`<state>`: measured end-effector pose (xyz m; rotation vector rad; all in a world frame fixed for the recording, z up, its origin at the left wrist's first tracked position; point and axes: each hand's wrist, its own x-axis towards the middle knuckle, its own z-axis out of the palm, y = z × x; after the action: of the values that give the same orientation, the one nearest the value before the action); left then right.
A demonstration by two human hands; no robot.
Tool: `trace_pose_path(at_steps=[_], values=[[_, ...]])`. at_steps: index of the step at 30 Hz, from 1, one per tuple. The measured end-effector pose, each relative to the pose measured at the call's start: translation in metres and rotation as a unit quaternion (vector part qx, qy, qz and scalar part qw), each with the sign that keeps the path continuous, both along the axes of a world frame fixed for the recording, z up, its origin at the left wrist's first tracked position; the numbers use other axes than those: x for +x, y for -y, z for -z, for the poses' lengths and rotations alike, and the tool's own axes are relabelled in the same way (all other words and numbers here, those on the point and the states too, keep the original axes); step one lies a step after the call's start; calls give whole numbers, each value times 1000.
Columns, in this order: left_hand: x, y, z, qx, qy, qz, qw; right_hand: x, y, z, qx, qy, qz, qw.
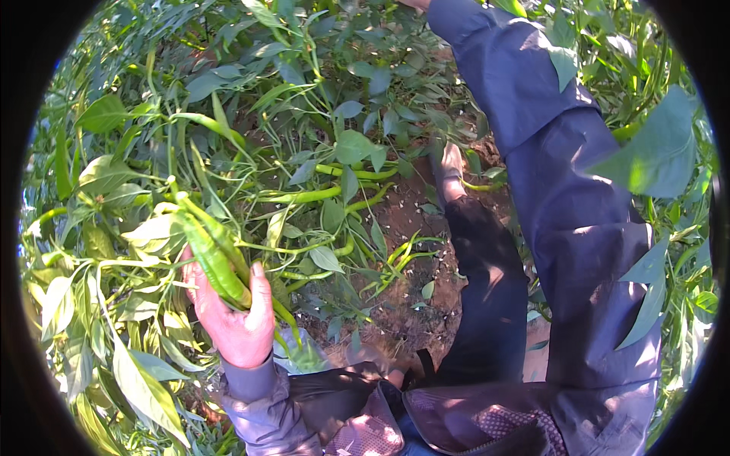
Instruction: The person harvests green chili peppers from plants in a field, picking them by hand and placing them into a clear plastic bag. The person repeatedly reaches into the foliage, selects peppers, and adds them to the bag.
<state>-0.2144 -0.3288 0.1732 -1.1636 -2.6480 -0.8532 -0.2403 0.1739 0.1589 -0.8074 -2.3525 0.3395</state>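
Observation:
My left hand [242,330] is wrapped around several long green chili peppers [212,259], their stems pointing up and away from me. Leaves of a pepper plant [151,231] press close around these fingers. More slender peppers [311,196] hang among the stems just beyond. My right arm [570,171], in a dark sleeve, reaches far forward. Only a sliver of my right hand [416,3] shows at the top edge, so whatever it touches is hidden.
Loose green peppers [402,256] lie on the brown soil [422,302] beside my dark-trousered leg [490,273]. A translucent plastic bag [302,350] sits below my left wrist. Dense pepper foliage [673,142] flanks the right side, some leaves overlapping my sleeve.

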Motion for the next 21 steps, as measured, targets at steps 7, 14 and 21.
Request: trace_pose_path(at_steps=[7,14,21], values=[[1,-6,-4,25,-29,40,998,10,-14,10,-7,40,21,999],[1,-7,-3,40,-10,31,999,26,-25,0,-7,56,30,998],[1,-4,-5,16,-35,34,999,0,-17,16,-35,83,33,995]])
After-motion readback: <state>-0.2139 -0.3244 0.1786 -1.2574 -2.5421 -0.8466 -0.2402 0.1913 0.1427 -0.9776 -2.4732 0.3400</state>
